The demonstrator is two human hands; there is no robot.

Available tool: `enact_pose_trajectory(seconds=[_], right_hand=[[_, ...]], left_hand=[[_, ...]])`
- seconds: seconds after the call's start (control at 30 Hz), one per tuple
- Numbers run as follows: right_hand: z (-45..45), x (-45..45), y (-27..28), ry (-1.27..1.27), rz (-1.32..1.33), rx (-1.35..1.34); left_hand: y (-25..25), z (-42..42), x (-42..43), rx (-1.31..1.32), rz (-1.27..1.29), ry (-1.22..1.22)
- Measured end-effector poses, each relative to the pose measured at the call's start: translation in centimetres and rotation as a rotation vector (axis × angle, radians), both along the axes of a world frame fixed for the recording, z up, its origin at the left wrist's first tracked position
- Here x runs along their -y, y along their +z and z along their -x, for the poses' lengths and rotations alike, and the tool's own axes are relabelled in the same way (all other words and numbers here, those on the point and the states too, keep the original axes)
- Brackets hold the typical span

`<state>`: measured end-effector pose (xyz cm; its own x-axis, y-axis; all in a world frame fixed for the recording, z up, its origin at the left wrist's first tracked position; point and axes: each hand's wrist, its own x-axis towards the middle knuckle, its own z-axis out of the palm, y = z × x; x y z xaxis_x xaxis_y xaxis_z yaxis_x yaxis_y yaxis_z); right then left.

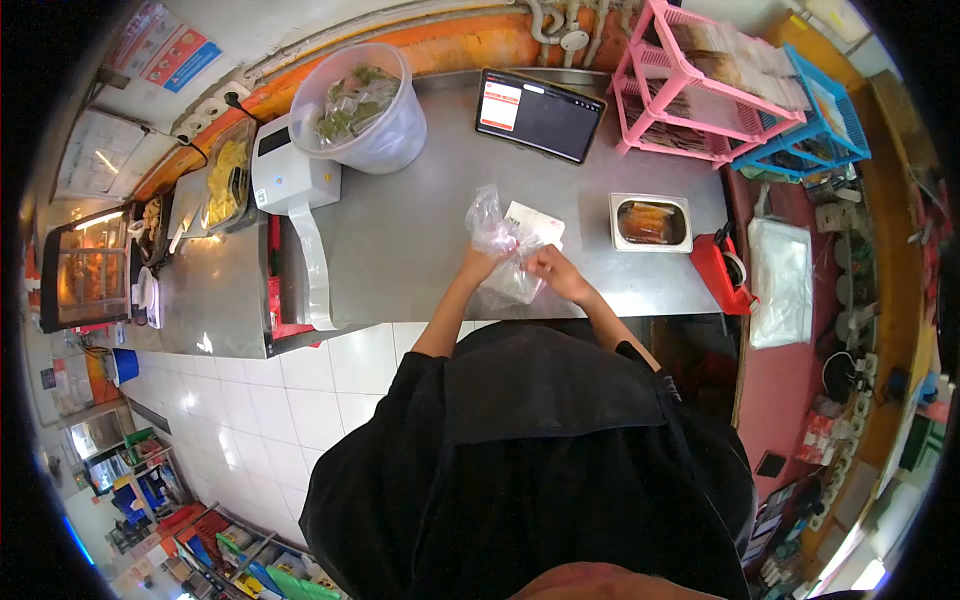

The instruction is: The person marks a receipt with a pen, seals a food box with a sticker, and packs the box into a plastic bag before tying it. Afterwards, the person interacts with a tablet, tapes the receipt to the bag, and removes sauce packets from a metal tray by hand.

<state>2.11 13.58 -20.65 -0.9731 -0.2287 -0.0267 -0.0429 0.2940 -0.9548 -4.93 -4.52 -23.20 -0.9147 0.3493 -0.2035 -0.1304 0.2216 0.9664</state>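
A steel bench runs across a tiled room, two bare hands working at a clear plastic bag by its front edge.
The left hand is mostly closed round the bag's bunched upper part; the right hand has its fingers curled at the bag's right side, their exact grip unclear. A white printed slip lies just behind. Along the back edge stand a tub of bagged greens and a tablet; a metal tray of food sits towards the right end, near the red tape dispenser at the front right corner.
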Motion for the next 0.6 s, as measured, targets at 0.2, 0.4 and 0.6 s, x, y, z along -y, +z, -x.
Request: enact_pose_trajectory(seconds=[0.2,0.4,0.6], right_hand=[[4.9,-2.0,1.1,0.388,-0.207,0.063],[15.3,1.8,-3.8,-0.039,-0.611,-0.062],[20.3,5.0,-1.6,-0.152,-0.848,0.15]], left_hand=[[1.2,0.6,5.8,-0.033,0.001,0.146],[1.2,0.2,14.0,-0.005,0.038,0.093],[-6.6,-6.2,16.5,-0.462,0.444,0.371]])
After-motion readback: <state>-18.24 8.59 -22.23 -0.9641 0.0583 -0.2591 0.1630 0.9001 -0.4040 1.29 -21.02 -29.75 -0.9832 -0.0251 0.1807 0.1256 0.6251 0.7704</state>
